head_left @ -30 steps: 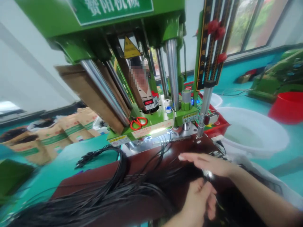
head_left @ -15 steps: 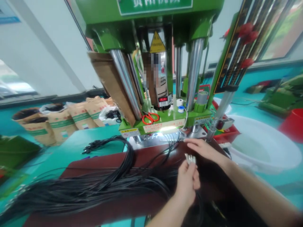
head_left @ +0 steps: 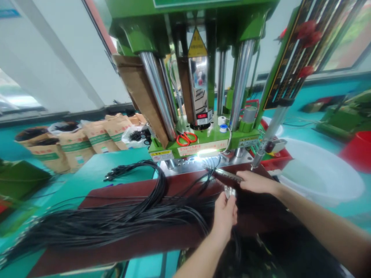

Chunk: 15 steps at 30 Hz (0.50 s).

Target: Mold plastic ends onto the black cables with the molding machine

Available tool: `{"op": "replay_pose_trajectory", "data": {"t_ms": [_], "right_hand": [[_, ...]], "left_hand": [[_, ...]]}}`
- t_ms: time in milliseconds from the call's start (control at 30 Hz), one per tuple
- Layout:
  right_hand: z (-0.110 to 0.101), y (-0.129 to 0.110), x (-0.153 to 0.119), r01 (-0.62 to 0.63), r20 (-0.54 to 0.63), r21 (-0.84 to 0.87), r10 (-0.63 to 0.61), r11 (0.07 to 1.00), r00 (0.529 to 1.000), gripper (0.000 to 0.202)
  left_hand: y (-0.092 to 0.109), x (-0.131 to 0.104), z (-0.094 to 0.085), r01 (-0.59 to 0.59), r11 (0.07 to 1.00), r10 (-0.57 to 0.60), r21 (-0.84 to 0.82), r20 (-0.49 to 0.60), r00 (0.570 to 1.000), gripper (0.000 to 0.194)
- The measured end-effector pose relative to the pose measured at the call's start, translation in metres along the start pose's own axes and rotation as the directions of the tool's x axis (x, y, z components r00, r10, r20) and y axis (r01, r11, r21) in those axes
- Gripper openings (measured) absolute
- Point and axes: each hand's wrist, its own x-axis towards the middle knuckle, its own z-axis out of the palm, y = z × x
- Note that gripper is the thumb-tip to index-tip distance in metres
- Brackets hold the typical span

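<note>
- Left hand: fingers closed around a small group of silver connectors, whose tips stick up above the thumb. Dark cable hangs below this hand.
- Right hand: ahead and to the right of the left hand, the two apart. Its fingers are closed on the near end of a metal bar.
- Change noted: one second ago the right hand was held just above the left, close to the connectors. Half a second ago it was reaching out toward the machine; now it has the bar.
- The connectors remain in the left hand and now stand just below the bar.
- Far end of the bar: beside thin black cables, which run from the machine's lit lower plate, ahead of the hands.
- Left of the hands: a large bundle of black cables lies across the brown desk, in place as before.
- Ahead of the hands: green press. On its base are orange-handled scissors and a blue-and-white spool, both unmoved on it.
- Right of the hands, beyond the desk: white tub, red bucket.
- Far left of the hands: paper sacks.
</note>
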Motion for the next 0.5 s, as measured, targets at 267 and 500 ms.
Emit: {"op": "replay_pose_trajectory", "data": {"t_ms": [267,500], "right_hand": [[0.067,0.025,-0.073,-0.073,-0.02,0.906,0.214,0.417,0.977,0.028],[0.077,0.014,-0.083,0.083,-0.19,0.942,0.315,0.325,0.93,0.042]], "left_hand": [[-0.002,-0.004,0.008,0.039,0.963,-0.057,0.267,0.062,0.996,0.033],[-0.013,0.001,0.019,-0.02,0.921,-0.024,0.388,0.109,0.994,0.03]]}}
